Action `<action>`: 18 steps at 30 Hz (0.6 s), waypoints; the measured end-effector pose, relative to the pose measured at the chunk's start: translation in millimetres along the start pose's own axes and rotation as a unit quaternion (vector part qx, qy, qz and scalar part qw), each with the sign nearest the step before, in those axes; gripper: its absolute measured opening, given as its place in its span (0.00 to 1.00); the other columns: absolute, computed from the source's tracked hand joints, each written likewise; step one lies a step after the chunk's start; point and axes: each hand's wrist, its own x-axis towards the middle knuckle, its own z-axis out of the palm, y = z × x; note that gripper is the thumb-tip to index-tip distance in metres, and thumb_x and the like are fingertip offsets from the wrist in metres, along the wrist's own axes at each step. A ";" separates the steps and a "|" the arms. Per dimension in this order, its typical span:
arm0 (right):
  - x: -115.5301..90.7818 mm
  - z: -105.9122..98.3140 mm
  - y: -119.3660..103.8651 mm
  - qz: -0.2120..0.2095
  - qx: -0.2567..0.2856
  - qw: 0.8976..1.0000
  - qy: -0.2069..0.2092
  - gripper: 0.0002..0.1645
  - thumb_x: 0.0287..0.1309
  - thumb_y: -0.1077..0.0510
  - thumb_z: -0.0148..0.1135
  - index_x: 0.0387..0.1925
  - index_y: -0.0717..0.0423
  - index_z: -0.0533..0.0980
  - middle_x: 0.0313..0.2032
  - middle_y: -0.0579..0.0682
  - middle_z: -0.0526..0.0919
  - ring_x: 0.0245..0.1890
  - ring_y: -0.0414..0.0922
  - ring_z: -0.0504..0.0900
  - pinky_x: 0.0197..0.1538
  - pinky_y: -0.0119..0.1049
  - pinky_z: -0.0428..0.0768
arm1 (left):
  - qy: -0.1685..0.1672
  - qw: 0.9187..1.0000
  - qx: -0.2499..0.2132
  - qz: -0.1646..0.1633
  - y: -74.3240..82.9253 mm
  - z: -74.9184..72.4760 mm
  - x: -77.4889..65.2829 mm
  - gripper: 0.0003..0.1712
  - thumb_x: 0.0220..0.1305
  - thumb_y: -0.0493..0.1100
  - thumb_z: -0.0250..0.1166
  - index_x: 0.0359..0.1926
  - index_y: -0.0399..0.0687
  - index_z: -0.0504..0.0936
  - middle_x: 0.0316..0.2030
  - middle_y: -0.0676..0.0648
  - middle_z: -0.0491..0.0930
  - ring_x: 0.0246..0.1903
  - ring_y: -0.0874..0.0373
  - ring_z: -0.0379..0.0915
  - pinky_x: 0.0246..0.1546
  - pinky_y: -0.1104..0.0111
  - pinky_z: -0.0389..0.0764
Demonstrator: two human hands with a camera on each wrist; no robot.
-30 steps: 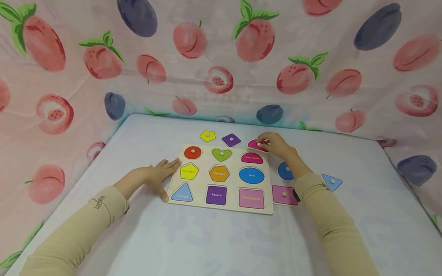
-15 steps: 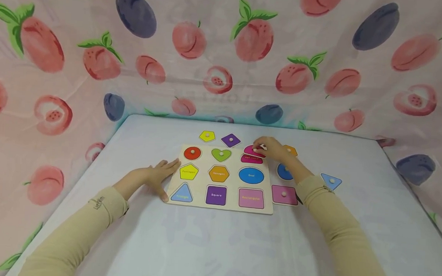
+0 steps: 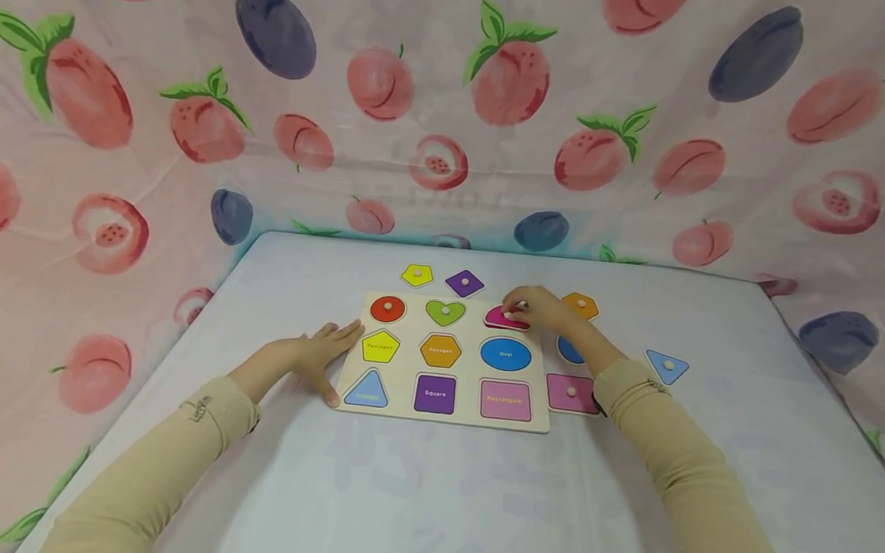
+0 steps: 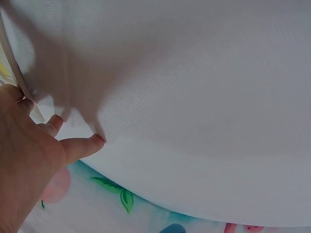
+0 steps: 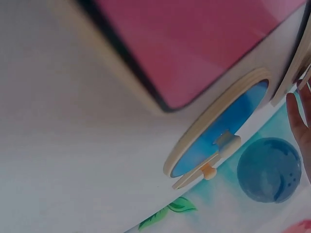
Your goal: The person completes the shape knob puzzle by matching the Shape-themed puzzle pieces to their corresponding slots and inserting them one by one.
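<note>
Half-round (image 3: 494,318) lies over its slot (image 3: 511,328) at the board's (image 3: 401,391) far right, knob (image 3: 508,315) pinched in the right hand (image 3: 537,306). Left hand (image 3: 320,356), fingers spread, touches the left edge. Best align the straight side, then press evenly.

"What is the board (image 3: 470,374) made of?"

"Pale wood, smooth and matt. The blue piece (image 5: 245,109) has a glossy face, a bare wooden edge and a smooth pale knob (image 5: 230,145)."

"And the table cover (image 4: 204,97)?"

"White woven cloth. The fruit-print backdrop (image 3: 494,158) is smooth sheeting; fabric or plastic, it is hard to tell."
</note>
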 end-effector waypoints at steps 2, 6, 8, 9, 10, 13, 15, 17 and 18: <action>-0.4 1.6 0.3 -0.002 -0.002 1.000 -0.004 0.07 0.58 0.65 0.61 0.37 0.63 0.82 0.49 0.64 0.81 0.54 0.60 0.75 0.59 0.52 0.74 | 0.000 1.000 0.002 -0.002 -1.1 0.6 1.1 0.72 0.40 0.56 0.77 0.74 0.46 0.36 0.75 0.43 0.32 0.72 0.35 0.31 0.62 0.31 0.45; -0.5 4.0 0.7 -0.005 -0.003 1.000 -0.001 0.06 0.58 0.66 0.61 0.37 0.63 0.81 0.48 0.63 0.81 0.53 0.59 0.76 0.59 0.51 0.75 | -0.001 1.000 0.004 -0.001 -2.2 0.6 2.1 0.73 0.39 0.57 0.77 0.74 0.46 0.36 0.75 0.43 0.31 0.72 0.36 0.31 0.62 0.31 0.45; -0.5 4.8 1.1 -0.002 -0.002 1.000 0.000 0.06 0.58 0.66 0.61 0.37 0.62 0.81 0.48 0.62 0.81 0.53 0.58 0.76 0.59 0.51 0.74 | -0.002 1.000 0.005 -0.001 -3.0 0.7 2.6 0.73 0.39 0.58 0.76 0.74 0.46 0.35 0.75 0.44 0.31 0.72 0.36 0.30 0.62 0.31 0.45; -0.6 5.2 1.0 0.000 -0.002 1.000 0.000 0.07 0.58 0.66 0.60 0.38 0.62 0.81 0.48 0.62 0.82 0.53 0.58 0.76 0.59 0.51 0.74 | -0.002 1.000 0.005 0.000 -3.3 0.7 2.5 0.73 0.39 0.58 0.76 0.74 0.47 0.35 0.75 0.44 0.31 0.72 0.36 0.30 0.62 0.31 0.45; -0.9 5.3 0.9 0.002 -0.001 1.000 0.000 0.07 0.58 0.65 0.61 0.38 0.62 0.81 0.47 0.61 0.82 0.53 0.58 0.76 0.60 0.51 0.74 | -0.002 1.000 0.004 0.000 -3.6 0.8 2.8 0.73 0.39 0.58 0.76 0.74 0.46 0.35 0.75 0.44 0.31 0.72 0.36 0.30 0.62 0.31 0.45; -1.1 5.2 0.2 0.014 -0.004 1.000 0.001 0.09 0.58 0.63 0.61 0.41 0.62 0.80 0.47 0.61 0.82 0.53 0.57 0.76 0.60 0.52 0.73 | -0.003 1.000 0.006 -0.001 -4.8 1.2 3.5 0.73 0.39 0.58 0.76 0.74 0.47 0.36 0.75 0.44 0.31 0.72 0.36 0.30 0.62 0.31 0.45; -1.0 5.0 -1.1 0.025 -0.011 1.000 0.003 0.11 0.58 0.61 0.62 0.42 0.63 0.80 0.48 0.61 0.81 0.53 0.58 0.76 0.60 0.52 0.73 | -0.003 1.000 0.006 -0.001 -4.9 1.3 3.3 0.72 0.39 0.58 0.76 0.74 0.47 0.36 0.75 0.44 0.31 0.72 0.36 0.30 0.62 0.31 0.46; -1.0 5.2 -1.6 0.042 -0.017 0.999 0.005 0.14 0.58 0.59 0.63 0.43 0.63 0.80 0.48 0.62 0.81 0.53 0.58 0.75 0.61 0.53 0.72 | -0.004 1.000 0.006 -0.001 -4.5 1.2 3.1 0.72 0.40 0.58 0.76 0.74 0.47 0.36 0.75 0.44 0.31 0.72 0.37 0.30 0.62 0.31 0.46; -1.0 5.9 -1.8 0.051 -0.020 0.998 0.007 0.14 0.58 0.58 0.64 0.43 0.63 0.80 0.49 0.62 0.81 0.53 0.58 0.75 0.61 0.53 0.72 | -0.004 1.000 0.005 0.000 -4.0 1.1 2.6 0.72 0.40 0.58 0.76 0.74 0.47 0.36 0.75 0.44 0.31 0.72 0.36 0.30 0.62 0.31 0.46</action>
